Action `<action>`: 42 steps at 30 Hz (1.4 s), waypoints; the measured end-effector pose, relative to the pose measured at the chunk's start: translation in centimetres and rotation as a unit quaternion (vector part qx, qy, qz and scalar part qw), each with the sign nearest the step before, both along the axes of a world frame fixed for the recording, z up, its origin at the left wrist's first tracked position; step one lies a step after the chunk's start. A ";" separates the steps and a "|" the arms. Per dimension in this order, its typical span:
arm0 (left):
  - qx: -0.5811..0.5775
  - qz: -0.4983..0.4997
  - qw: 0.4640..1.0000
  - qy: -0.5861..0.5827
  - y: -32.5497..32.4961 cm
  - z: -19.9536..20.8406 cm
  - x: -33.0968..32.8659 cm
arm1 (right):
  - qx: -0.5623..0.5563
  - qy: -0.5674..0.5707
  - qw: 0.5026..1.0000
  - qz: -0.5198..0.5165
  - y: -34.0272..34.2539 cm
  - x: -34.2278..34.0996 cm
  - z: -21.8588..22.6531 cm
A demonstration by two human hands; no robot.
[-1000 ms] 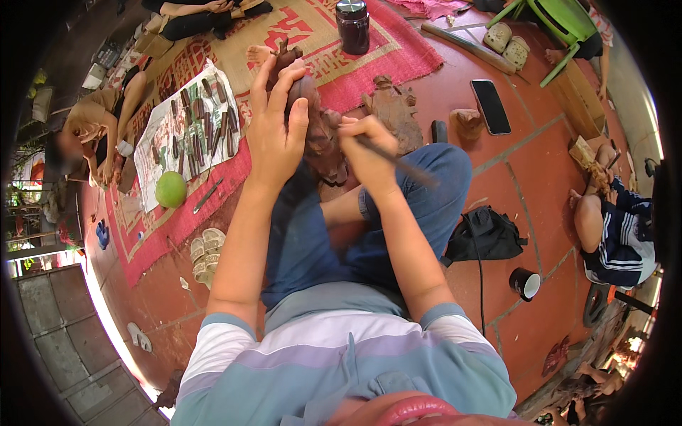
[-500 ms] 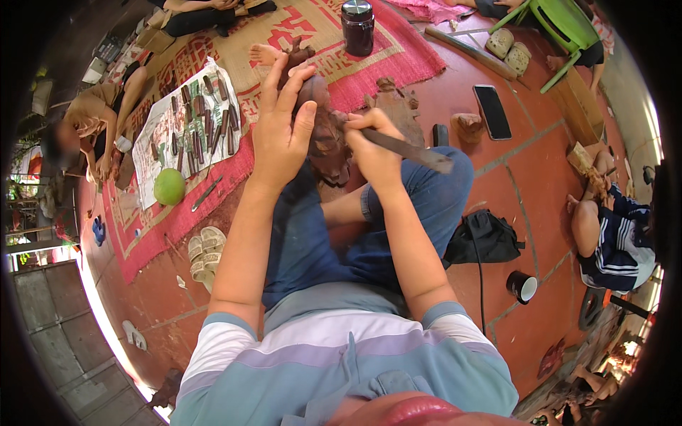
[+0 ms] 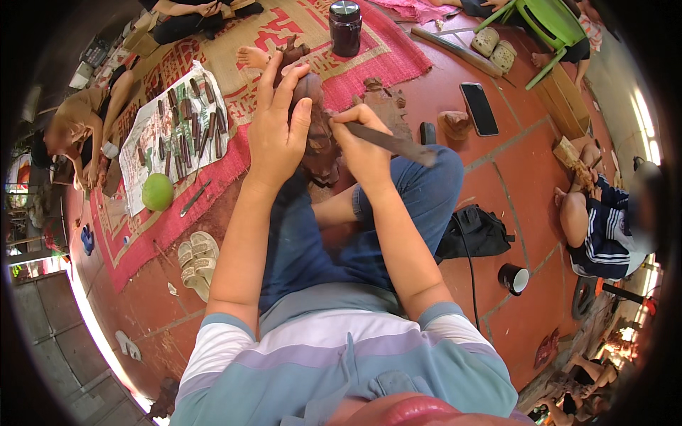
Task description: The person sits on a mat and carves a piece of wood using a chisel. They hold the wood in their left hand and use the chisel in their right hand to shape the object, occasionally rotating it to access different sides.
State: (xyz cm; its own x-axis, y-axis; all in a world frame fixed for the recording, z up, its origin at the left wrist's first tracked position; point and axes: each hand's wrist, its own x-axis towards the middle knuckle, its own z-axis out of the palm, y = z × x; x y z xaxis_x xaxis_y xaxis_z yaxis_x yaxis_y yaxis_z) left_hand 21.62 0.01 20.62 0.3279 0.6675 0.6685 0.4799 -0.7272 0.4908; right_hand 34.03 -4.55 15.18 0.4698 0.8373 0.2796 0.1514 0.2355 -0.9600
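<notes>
Currently grasps dark tool [image 3: 394, 143] in right hand [image 3: 365, 150], rests outstretched left hand [image 3: 278, 145] against brown carving [image 3: 322, 149] before crossed legs [image 3: 428, 190]. Sits on red tiles [image 3: 490, 186] near pink-bordered mat [image 3: 391, 62], with green chair [image 3: 550, 27] beyond.

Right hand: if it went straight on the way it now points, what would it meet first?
Most likely the brown carving, just ahead of the right hand, though the depth between them is unclear.

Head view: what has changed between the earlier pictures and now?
The tool in the right hand has swung, its rear end now higher in the picture. The view shifted slightly, putting the phone further left. Nothing was grasped or let go; the left hand stays on the dark carved piece.
</notes>
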 end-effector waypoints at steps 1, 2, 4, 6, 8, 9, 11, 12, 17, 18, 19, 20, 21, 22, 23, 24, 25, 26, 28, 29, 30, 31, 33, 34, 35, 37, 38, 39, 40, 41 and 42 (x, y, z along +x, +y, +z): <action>0.006 0.002 1.000 0.005 0.0 0.0 -0.1 | 0.012 -0.051 0.998 -0.023 0.3 -0.1 -0.1; 0.011 0.005 1.000 0.009 0.0 0.0 -0.2 | 0.008 -0.015 1.000 0.000 0.5 0.4 -0.5; 0.012 0.005 1.000 0.020 0.0 0.0 -0.2 | 0.019 0.049 0.999 0.008 0.7 2.3 -1.3; 0.014 0.004 1.000 0.013 0.2 0.1 -0.1 | 0.022 0.106 0.994 0.024 1.0 2.0 -1.4; 0.009 0.001 1.000 -0.004 0.3 -0.2 -0.1 | 0.011 0.009 1.000 0.025 1.0 0.1 -0.5; -0.007 0.006 1.000 -0.007 0.0 0.0 -0.1 | -0.025 -0.020 0.999 0.016 0.6 -0.2 0.7; 0.008 0.006 1.000 0.011 -0.1 0.1 0.0 | 0.003 0.002 1.000 0.019 1.2 1.1 -0.9; 0.016 0.007 1.000 0.021 -0.1 0.1 -0.1 | 0.013 0.020 1.000 0.017 1.3 1.8 -1.5; 0.006 0.010 1.000 0.002 0.1 0.0 -0.1 | -0.037 -0.014 0.999 0.000 1.2 -0.4 1.5; 0.004 0.009 1.000 0.008 -0.2 -0.2 0.0 | -0.040 -0.010 0.999 0.003 1.2 0.1 1.0; 0.008 0.010 1.000 0.013 -0.2 0.0 0.0 | -0.037 -0.007 0.999 0.008 1.4 1.0 0.6; 0.011 0.011 1.000 0.018 -0.3 0.0 0.0 | -0.034 -0.005 0.999 0.014 1.5 1.6 0.3; 0.003 0.015 1.000 0.019 -0.3 0.0 -0.1 | -0.047 0.085 0.995 0.026 1.6 1.8 0.0; 0.009 0.013 1.000 0.013 -0.2 -0.2 -0.1 | -0.039 0.039 0.998 0.010 1.3 1.5 0.3; 0.016 0.010 1.000 0.008 0.0 -0.3 -0.1 | -0.031 -0.008 0.999 -0.006 1.2 0.9 0.9; 0.022 0.008 1.000 0.003 0.1 -0.3 -0.1 | -0.023 -0.055 0.998 -0.022 1.2 0.3 1.2; 0.008 0.012 1.000 0.007 0.0 0.1 -0.1 | -0.034 -0.060 0.997 -0.025 1.5 0.0 1.3; 0.005 0.011 1.000 0.011 -0.2 0.0 -0.1 | -0.044 -0.026 0.999 -0.016 1.6 0.5 0.9; 0.001 0.009 1.000 0.018 -0.4 -0.1 0.0 | -0.062 0.040 0.997 0.002 1.6 2.2 0.1; 0.006 0.007 1.000 0.014 -0.3 -0.1 -0.1 | -0.110 0.152 0.982 0.033 1.3 2.6 0.2; 0.011 0.006 1.000 0.010 0.1 0.0 -0.2 | -0.029 -0.011 1.000 0.002 1.4 2.1 0.2; 0.011 0.003 1.000 0.008 0.1 -0.2 -0.2 | -0.024 -0.052 0.998 -0.010 1.2 0.6 0.7; 0.008 0.001 1.000 0.011 0.0 -0.4 0.0 | 0.015 -0.090 0.996 -0.011 1.1 0.1 0.6; 0.012 0.003 1.000 0.013 0.1 -0.2 -0.3 | -0.017 -0.031 0.999 0.015 1.3 1.2 -0.2; 0.021 -0.013 0.999 0.021 0.1 -0.2 -0.5 | -0.001 -0.077 0.997 -0.006 0.9 2.1 -0.6; -0.058 -0.059 0.993 -0.088 0.3 -1.1 -1.7 | -0.004 0.147 0.989 0.008 0.5 3.2 -1.0; -0.094 -0.080 0.982 -0.145 0.2 -1.8 -2.2 | -0.009 0.251 0.967 0.042 -0.1 3.8 -1.0; -0.168 -0.074 0.947 -0.262 -0.6 -2.5 -2.6 | -0.028 0.267 0.962 0.045 -0.8 4.1 -0.7; -0.172 -0.031 0.953 -0.246 -1.0 -3.7 -3.4 | -0.049 0.281 0.957 0.046 -1.6 4.5 -0.5; -0.179 0.013 0.957 -0.229 -1.3 -5.3 -4.6 | -0.060 0.271 0.960 0.038 -2.2 4.9 -0.5; -0.209 0.045 0.954 -0.208 -1.7 -7.8 -5.6 | -0.072 0.263 0.962 0.032 -2.6 5.0 -0.7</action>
State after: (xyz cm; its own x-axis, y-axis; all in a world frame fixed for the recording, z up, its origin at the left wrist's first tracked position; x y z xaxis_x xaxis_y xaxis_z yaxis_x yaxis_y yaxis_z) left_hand 16.02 -1.71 12.82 0.0202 0.9175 0.3973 0.2310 -0.3909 0.8910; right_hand 39.03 -7.19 14.52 0.4613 0.8812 -0.1038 -0.3737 0.0868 -0.9235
